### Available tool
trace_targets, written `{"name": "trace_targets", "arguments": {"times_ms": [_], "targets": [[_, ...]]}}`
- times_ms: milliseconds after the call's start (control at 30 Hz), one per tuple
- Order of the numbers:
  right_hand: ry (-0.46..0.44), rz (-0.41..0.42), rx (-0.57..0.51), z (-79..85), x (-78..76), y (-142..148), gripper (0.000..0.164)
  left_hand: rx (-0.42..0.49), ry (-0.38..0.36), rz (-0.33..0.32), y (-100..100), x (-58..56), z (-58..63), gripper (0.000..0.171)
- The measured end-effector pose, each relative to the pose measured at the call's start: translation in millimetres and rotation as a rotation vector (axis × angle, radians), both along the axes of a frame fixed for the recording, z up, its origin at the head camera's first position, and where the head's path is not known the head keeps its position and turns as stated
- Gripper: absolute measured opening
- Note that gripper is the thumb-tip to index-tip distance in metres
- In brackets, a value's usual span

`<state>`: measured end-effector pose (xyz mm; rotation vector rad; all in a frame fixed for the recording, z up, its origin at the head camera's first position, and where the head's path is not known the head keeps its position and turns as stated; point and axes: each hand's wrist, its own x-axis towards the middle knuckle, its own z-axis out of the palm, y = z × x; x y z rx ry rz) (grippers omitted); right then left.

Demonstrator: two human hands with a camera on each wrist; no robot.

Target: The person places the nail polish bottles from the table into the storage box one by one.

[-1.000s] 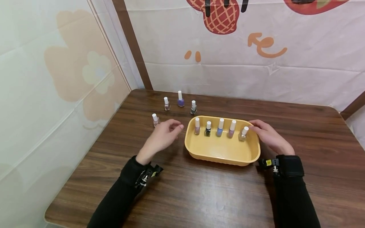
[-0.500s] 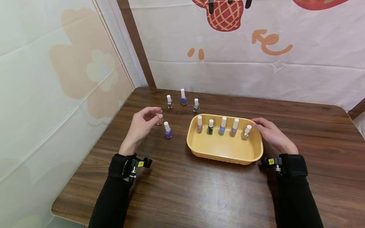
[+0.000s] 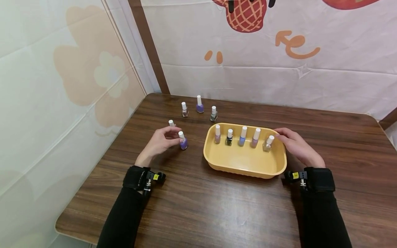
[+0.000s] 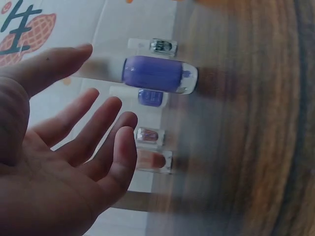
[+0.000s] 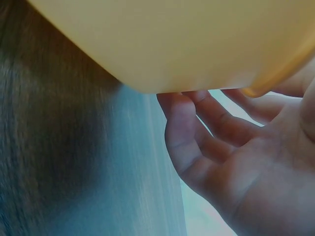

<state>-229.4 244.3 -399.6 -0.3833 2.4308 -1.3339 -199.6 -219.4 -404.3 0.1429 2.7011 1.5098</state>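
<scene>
Tray, yellow and round-cornered, sits on a wood-grain table in the head view. Inside it, a row of five white-capped polish bottles stands along its far wall. Left of the tray, a purple bottle stands upright, with the left hand around its left side. Another bottle, partly hidden by that hand, is farther left of the tray. Beyond the tray's far left corner stand three more bottles. At the tray's right end, the right hand grips the rim.

The left wrist view shows the left hand ungrasping, its fingers spread apart from the thumb, the purple bottle's blurred cap near the thumb; whether they touch cannot be told.

In the right wrist view, curled fingers meet the tray's outer wall, with the thumb up by its rim.
</scene>
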Motion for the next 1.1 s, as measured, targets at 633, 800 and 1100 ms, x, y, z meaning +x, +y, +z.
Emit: {"name": "trace_targets", "arguments": {"times_ms": [633, 800, 1100], "targets": [[0.021, 0.002, 0.028, 0.2, 0.9, -0.1, 0.051, -0.113, -0.029, -0.029, 4.4, -2.3, -7.6, 0.028], [0.024, 0.001, 0.028, 0.2, 0.6, -0.7, 0.051, -0.111, -0.034, -0.039, 4.1, -2.6, -8.4, 0.026], [0.012, 0.005, 0.036, -1.3, -0.9, -0.4, 0.049, -0.089, -0.040, -0.040, 2.9, -3.6, -11.1, 0.025]]}}
